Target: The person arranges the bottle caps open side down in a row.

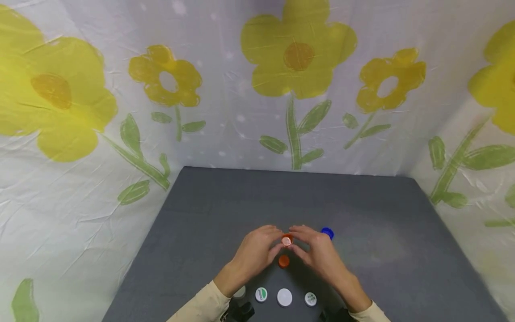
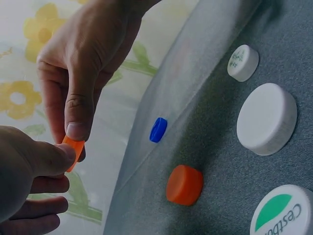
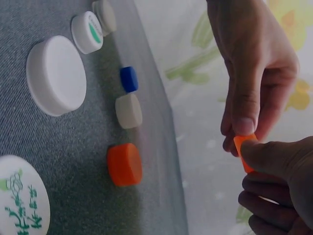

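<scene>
Both hands pinch one small orange bottle cap point(image 1: 287, 240) between them, held up above the table. My left hand point(image 1: 257, 248) grips one side of it with thumb and fingers. The right hand point(image 1: 319, 250) pinches the opposite side, its thumb showing on the rim in the right wrist view. The held cap's upward face shows a pale round centre in the head view. Below the hands, a second orange cap point(image 1: 283, 261) sits on the table. A blue cap point(image 1: 327, 232) lies just past the right hand.
Nearer the body, a row on the grey table point(image 1: 225, 197) holds a green-and-white cap point(image 1: 261, 294), a larger white cap point(image 1: 284, 297) and a white cap with green print point(image 1: 310, 299). In the right wrist view, a beige cap point(image 3: 128, 111) stands beside a blue one point(image 3: 129, 79).
</scene>
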`<state>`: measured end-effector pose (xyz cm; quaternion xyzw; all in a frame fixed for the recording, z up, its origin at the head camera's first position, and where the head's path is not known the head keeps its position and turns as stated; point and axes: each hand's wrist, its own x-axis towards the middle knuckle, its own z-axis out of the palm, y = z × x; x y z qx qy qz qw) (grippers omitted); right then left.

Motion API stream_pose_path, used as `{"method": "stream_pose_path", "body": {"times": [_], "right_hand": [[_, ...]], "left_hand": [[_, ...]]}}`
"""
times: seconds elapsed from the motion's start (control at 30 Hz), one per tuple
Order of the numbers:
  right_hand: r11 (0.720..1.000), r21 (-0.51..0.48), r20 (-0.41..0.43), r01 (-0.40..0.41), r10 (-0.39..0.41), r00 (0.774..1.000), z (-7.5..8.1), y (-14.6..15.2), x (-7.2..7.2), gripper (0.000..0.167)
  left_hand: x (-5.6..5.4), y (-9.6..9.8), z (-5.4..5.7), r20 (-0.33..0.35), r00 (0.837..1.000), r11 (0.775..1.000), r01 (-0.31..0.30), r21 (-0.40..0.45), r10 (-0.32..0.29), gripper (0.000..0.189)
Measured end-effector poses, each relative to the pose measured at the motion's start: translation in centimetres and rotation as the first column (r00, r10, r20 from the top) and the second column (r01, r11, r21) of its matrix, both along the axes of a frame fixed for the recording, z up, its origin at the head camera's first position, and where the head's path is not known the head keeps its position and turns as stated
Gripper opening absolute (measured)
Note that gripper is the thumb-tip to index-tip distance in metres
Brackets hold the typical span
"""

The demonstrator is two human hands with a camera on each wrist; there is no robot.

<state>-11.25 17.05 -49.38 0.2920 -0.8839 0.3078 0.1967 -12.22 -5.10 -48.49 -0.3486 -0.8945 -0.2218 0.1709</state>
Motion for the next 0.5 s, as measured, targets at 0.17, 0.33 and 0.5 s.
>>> {"method": "stream_pose_path", "body": {"times": [0.17,0.33,0.5], "right_hand": [[0.999,-0.032,0.050,0.008,-0.007,0.999,0.0,0.0,0.2,0.035],[0.995,-0.094,0.122,0.044,-0.032,0.992,0.1,0.0,0.4,0.028],[0.980,-0.159,0.247,0.117,-0.076,0.966,0.3,-0.2,0.4,0.016]], "left_hand": [[0.4,-0.1,0.1,0.016,1.000,1.000,-0.011,0.014,0.011,0.022],[0.8,-0.1,0.0,0.026,0.999,0.999,-0.034,0.026,0.033,0.029],[1.1,-0.1,-0.6,-0.020,0.999,0.996,-0.031,0.086,0.033,0.037]]}}
